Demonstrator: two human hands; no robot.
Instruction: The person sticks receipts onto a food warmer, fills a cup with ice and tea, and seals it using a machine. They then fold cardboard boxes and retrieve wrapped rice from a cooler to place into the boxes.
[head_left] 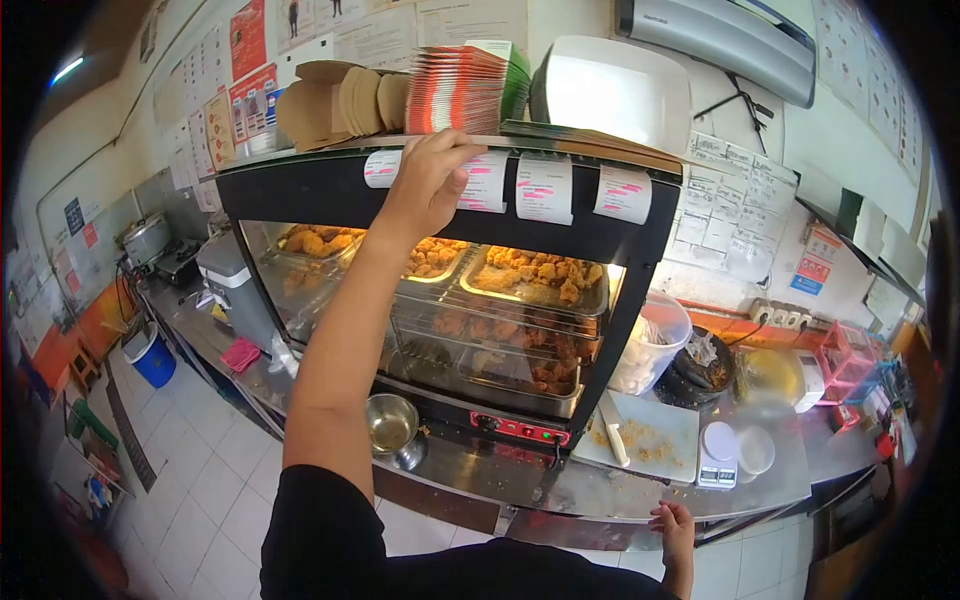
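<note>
On the far left, a blue bucket stands on the tiled floor, and a metal pot sits against the wall behind it. A pink cloth lies on the left stretch of the steel tabletop, and further right a metal bowl rests near the foot of a black, glass-fronted display cabinet, which stands mid-scene. The person's left arm, in a short black sleeve, reaches up across the cabinet to its top. The left grip is partly curled, fingers bent over the cabinet's upper front edge and thumb apart from them, beside printed paper slips marked in pink along that edge; whether it has hold of a slip cannot be told. Just beyond the fingers, on the cabinet's top, is a stack of red-and-white folded cartons. Behind the glass, trays hold golden fried pieces. To the right, a knife lies on a crumb-strewn cutting board. Nearer, by the tabletop's front edge, the right grip hangs with fingers loosely curled, holding nothing visible. A small white scale sits just right of the board.
</note>
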